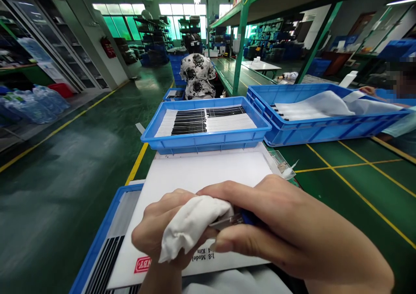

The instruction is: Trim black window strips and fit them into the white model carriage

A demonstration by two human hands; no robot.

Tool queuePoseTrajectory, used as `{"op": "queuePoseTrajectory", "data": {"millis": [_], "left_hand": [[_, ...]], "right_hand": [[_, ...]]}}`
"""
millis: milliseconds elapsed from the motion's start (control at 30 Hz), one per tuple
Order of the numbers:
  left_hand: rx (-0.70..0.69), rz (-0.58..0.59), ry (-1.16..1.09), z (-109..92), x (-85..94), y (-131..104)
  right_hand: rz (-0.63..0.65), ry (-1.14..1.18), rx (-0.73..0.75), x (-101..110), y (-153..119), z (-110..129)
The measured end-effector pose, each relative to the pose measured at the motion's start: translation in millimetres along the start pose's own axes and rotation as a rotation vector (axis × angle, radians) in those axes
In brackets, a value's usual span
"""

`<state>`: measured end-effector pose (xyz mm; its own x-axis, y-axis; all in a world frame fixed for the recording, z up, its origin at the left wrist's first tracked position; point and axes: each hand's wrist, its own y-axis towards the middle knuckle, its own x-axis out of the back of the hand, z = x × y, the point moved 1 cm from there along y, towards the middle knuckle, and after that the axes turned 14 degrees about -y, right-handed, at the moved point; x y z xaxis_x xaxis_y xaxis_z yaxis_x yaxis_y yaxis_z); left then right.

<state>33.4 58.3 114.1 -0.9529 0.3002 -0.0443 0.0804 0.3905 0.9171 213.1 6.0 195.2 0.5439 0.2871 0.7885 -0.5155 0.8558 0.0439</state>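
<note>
Over the white board [208, 168], both of my hands meet in the middle of the head view. My left hand [162, 216] is closed on a crumpled white cloth [195, 218], which covers its thumb side. My right hand [273, 220] pinches a thin, flat, shiny piece [227, 221] with a dark blue part near the palm. The piece's far end reaches the cloth, and its tip is hidden there. Its exact kind cannot be made out. Printed on the board's near side are a red logo and upside-down black lettering.
Beyond the board stands a blue tray [208, 139] of black-and-white strips. Another blue tray [121, 190] with strips sits lower left. At right, a large blue bin [325, 131] holds white sheeting, near another person's hand [368, 90]. A seated person [197, 75] faces away ahead.
</note>
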Motion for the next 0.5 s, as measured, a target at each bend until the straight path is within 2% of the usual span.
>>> {"op": "queuePoseTrajectory", "data": {"millis": [233,400,500], "left_hand": [[-0.023,0.031,-0.019,0.4,0.9,1.3],[0.011,0.005,-0.035,-4.7,-4.1,8.7],[-0.002,0.043,-0.041,-5.3,-4.8,10.9]], "right_hand": [[-0.013,-0.03,0.004,1.8,-0.2,-0.7],[-0.014,-0.023,0.031,1.7,-1.7,-1.0],[-0.013,-0.016,0.032,1.0,-2.2,-1.7]]}}
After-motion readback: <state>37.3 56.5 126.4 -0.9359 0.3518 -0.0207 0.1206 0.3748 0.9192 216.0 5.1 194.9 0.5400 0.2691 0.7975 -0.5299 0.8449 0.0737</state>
